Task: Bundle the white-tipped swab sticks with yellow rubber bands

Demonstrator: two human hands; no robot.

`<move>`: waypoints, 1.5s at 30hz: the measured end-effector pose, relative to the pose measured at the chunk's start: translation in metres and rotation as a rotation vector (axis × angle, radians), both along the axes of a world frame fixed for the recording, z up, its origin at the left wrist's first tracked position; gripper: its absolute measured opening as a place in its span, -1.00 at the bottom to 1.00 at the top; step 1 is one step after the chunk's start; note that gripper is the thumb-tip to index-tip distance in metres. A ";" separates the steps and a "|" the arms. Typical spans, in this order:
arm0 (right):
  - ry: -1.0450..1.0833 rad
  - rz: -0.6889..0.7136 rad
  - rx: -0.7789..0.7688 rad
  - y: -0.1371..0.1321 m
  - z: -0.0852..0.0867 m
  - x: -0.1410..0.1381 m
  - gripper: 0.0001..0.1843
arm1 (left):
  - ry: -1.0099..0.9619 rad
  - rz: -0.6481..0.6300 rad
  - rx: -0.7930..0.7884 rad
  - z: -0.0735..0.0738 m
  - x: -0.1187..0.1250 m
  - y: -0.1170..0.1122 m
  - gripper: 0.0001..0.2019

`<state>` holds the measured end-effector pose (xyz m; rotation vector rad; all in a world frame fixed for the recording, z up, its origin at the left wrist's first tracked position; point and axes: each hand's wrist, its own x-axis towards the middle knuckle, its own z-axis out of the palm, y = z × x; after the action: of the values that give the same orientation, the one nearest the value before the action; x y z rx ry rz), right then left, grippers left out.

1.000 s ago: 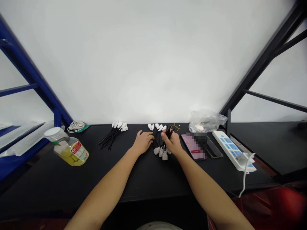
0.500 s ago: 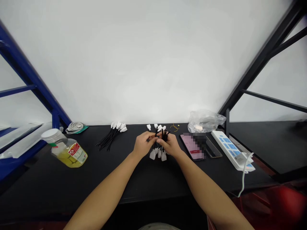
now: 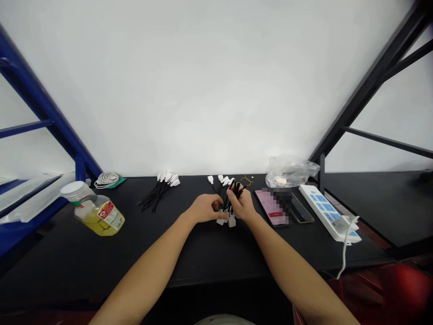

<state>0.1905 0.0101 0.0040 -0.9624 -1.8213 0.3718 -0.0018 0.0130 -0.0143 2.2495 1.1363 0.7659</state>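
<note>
My right hand [image 3: 242, 204] grips a bunch of thin black cables with white plug ends [image 3: 230, 197], which stands tilted above the black table. My left hand [image 3: 204, 208] lies just left of that bunch, its fingertips at the lower cables and white plugs. Whether it holds them is hidden. A few more white-tipped cables lie behind my hands. Farther left, a second bundle of black cables with white plugs [image 3: 158, 192] rests on the table, out of reach of my fingers.
The black table [image 3: 169, 253] bears a jar of yellow liquid [image 3: 98, 213], a white cable coil [image 3: 107, 180], a plastic bag [image 3: 291, 172], a pink-screened phone [image 3: 273, 206], a dark phone [image 3: 301, 211], and a white power strip [image 3: 324, 211]. Metal frames rise at both sides.
My left hand has moved from flat beside the bunch to the cables, then slightly down and left from my right hand. The bunch now stands gathered in my right hand.
</note>
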 end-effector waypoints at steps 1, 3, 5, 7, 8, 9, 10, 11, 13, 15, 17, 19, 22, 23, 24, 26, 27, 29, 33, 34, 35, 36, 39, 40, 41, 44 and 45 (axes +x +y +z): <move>0.005 0.003 -0.009 0.000 0.000 0.000 -0.79 | 0.047 -0.005 -0.017 -0.001 0.002 0.000 -0.51; 0.017 0.021 -0.036 -0.001 0.001 0.000 -0.82 | 0.085 -0.001 -0.034 -0.003 0.006 -0.002 -0.53; 0.024 0.067 -0.075 -0.001 0.003 0.001 -0.86 | 0.089 0.018 -0.028 -0.005 0.010 -0.003 -0.52; 0.023 0.124 -0.110 -0.002 0.003 0.001 -0.92 | 0.093 0.036 -0.022 -0.007 0.013 -0.004 -0.48; 0.022 0.144 -0.122 -0.002 0.004 0.001 -0.93 | 0.092 0.037 -0.019 -0.007 0.013 -0.003 -0.48; 0.019 0.157 -0.129 -0.002 0.004 0.001 -0.94 | 0.085 0.033 -0.011 -0.007 0.012 -0.002 -0.49; 0.021 0.160 -0.132 -0.002 0.004 0.001 -0.93 | 0.066 0.032 0.010 -0.008 0.011 0.000 -0.53; 0.026 0.158 -0.131 -0.002 0.004 0.001 -0.92 | 0.039 0.039 0.045 -0.008 0.008 0.002 -0.59; 0.037 0.148 -0.128 -0.002 0.004 0.000 -0.92 | -0.010 0.094 0.122 -0.010 0.002 0.008 -0.66; 0.032 0.134 -0.122 -0.001 0.004 0.000 -0.95 | 0.015 0.167 0.152 -0.013 -0.003 0.013 -0.67; 0.011 0.116 -0.113 0.000 0.004 0.000 -0.93 | 0.116 0.183 0.151 -0.017 -0.007 0.017 -0.71; -0.005 0.098 -0.106 0.001 0.004 -0.001 -0.92 | 0.235 0.134 0.167 -0.020 -0.007 0.018 -0.66; -0.010 0.071 -0.105 0.002 0.003 -0.001 -0.94 | 0.365 0.083 0.213 -0.020 -0.004 0.017 -0.60; -0.013 0.063 -0.106 0.002 0.002 0.000 -0.93 | 0.391 0.090 0.221 -0.019 -0.003 0.016 -0.60; -0.019 0.058 -0.106 0.003 0.002 0.000 -0.93 | 0.409 0.104 0.228 -0.018 -0.003 0.016 -0.63; -0.033 0.050 -0.109 0.004 0.001 0.000 -0.92 | 0.428 0.134 0.235 -0.016 -0.003 0.015 -0.68; -0.036 0.044 -0.106 0.004 0.000 0.000 -0.92 | 0.431 0.145 0.238 -0.015 -0.003 0.015 -0.70; -0.042 0.032 -0.101 0.005 0.000 0.000 -0.92 | 0.421 0.162 0.251 -0.015 -0.004 0.015 -0.74; -0.043 0.013 -0.097 0.005 0.001 0.000 -0.91 | 0.269 0.175 0.293 -0.014 -0.005 0.016 -0.83; -0.043 0.008 -0.097 0.005 0.001 0.000 -0.91 | 0.185 0.187 0.313 -0.014 -0.005 0.016 -0.84; -0.045 0.004 -0.096 0.005 0.001 0.000 -0.91 | 0.085 0.216 0.339 -0.012 -0.006 0.016 -0.84; -0.049 0.002 -0.096 0.004 0.002 0.000 -0.91 | -0.027 0.265 0.371 -0.010 -0.006 0.015 -0.82; -0.058 0.006 -0.100 0.004 0.003 0.000 -0.90 | -0.337 0.456 0.480 -0.003 -0.007 0.011 -0.78; -0.055 0.012 -0.101 0.004 0.003 0.000 -0.90 | -0.409 0.499 0.510 0.000 -0.007 0.008 -0.77; -0.050 0.019 -0.102 0.003 0.003 0.000 -0.89 | -0.462 0.521 0.532 0.003 -0.007 0.005 -0.76; -0.036 0.060 -0.099 0.002 0.002 0.001 -0.83 | -0.517 0.468 0.516 0.010 -0.002 -0.004 -0.75; -0.036 0.085 -0.100 0.002 0.002 0.002 -0.80 | -0.506 0.417 0.482 0.011 0.001 -0.007 -0.75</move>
<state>0.1923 0.0117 0.0064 -0.9670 -1.8950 0.5055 -0.0012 0.0062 -0.0031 1.9831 1.2638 1.8236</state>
